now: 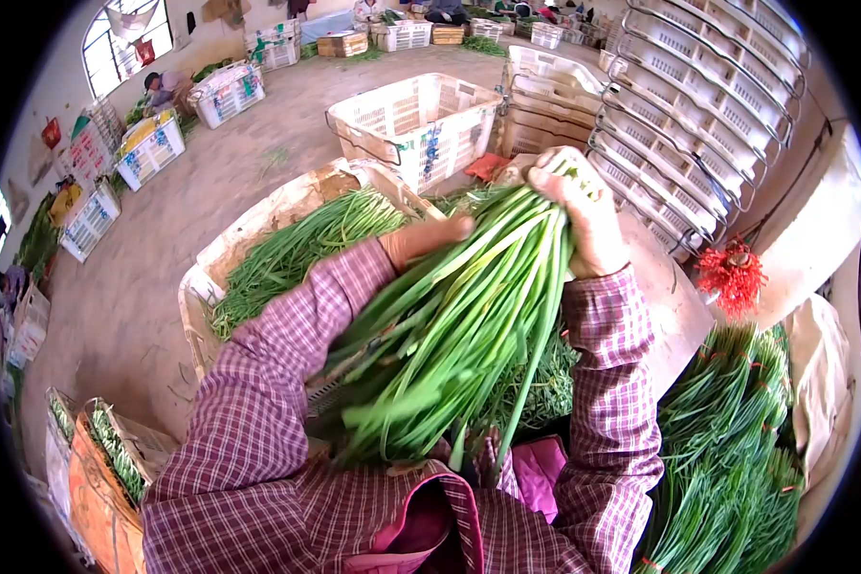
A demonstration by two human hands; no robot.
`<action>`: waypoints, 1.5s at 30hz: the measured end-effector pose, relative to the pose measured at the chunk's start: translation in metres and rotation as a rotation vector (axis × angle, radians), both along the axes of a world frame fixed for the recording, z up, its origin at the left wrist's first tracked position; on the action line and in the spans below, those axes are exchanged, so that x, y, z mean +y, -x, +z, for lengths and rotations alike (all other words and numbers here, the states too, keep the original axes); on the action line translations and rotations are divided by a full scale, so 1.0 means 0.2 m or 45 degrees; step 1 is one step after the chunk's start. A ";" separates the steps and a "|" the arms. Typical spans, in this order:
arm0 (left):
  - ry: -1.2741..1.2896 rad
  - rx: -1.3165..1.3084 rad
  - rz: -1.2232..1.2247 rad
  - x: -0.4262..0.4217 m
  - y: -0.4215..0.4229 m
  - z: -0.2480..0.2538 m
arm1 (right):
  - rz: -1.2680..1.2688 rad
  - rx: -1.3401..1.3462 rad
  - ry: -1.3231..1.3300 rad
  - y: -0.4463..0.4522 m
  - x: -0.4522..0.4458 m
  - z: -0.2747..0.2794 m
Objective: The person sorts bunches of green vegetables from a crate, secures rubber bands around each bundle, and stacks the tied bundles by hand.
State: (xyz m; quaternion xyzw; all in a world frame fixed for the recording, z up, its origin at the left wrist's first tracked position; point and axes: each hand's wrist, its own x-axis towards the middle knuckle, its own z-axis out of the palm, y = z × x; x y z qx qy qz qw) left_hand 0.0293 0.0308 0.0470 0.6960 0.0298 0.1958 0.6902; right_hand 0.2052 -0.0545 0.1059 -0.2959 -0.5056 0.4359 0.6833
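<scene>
A thick bunch of garlic chives (469, 306) is held up in front of my chest, pale cut ends at the top and long leaves hanging down to the left. My right hand (588, 215) is closed round the stalks near the cut ends. On the left side of the bunch, my left hand (430, 237) holds it with the thumb showing; its other fingers are hidden behind the stalks. Below and behind lies a crate (206, 287) with more loose chives (301, 249) in it. The lower leaf tips are blurred.
An openwork white crate (416, 129) stands ahead, beside stacked crates (550, 100). A tall crate stack (698, 115) rises at the right. Red ties (732, 277) hang above banded chive bundles (722, 430). Several people and crates line the far walls.
</scene>
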 end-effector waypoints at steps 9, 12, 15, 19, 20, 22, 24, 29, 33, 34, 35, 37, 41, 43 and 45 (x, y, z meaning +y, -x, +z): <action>0.885 0.196 0.257 -0.42 0.30 -0.92 | 0.104 0.182 0.487 0.00 0.19 -0.41; 1.048 0.186 0.356 -0.48 0.38 -1.11 | 0.026 0.152 0.641 0.05 0.40 -0.60; 1.136 0.131 0.452 -0.50 0.43 -1.19 | -0.076 -0.105 0.665 0.15 0.46 -0.74; 1.348 -0.075 0.483 -0.46 0.42 -1.14 | 0.080 -0.353 1.050 0.29 0.23 -1.06; 1.434 -0.120 0.571 -0.43 0.40 -1.24 | 0.176 -0.393 1.131 0.34 0.10 -1.03; 1.539 -0.135 0.701 -0.46 0.38 -1.27 | 0.223 -0.552 0.848 0.42 -0.06 -1.13; 1.561 -0.171 0.711 -0.46 0.39 -1.29 | -0.031 -0.945 0.586 0.47 -0.20 -1.28; 1.540 -0.267 0.551 -0.48 0.46 -1.29 | -0.392 -1.821 0.589 0.56 -0.40 -1.28; 1.359 -0.026 0.408 -0.51 0.42 -0.94 | -0.421 -2.064 0.470 0.70 -0.44 -1.31; 1.357 0.009 0.506 -0.48 0.41 -1.00 | -0.527 -2.116 0.352 0.72 -0.44 -1.35; 1.287 0.132 0.718 -0.48 0.44 -1.06 | -0.636 -2.163 0.230 0.72 -0.44 -1.39; 1.302 0.198 0.715 -0.49 0.45 -0.90 | -0.312 -1.996 0.420 0.69 -0.48 -1.18; 1.050 0.257 0.658 -0.40 0.54 -0.91 | -0.249 -1.660 0.054 0.38 -0.42 -0.87; 0.870 0.377 0.680 -0.36 0.55 -0.81 | -0.637 -1.290 -0.373 0.19 -0.24 -0.93; 0.768 0.466 0.624 -0.35 0.55 -0.72 | -0.870 -1.567 -0.238 0.12 -0.16 -0.67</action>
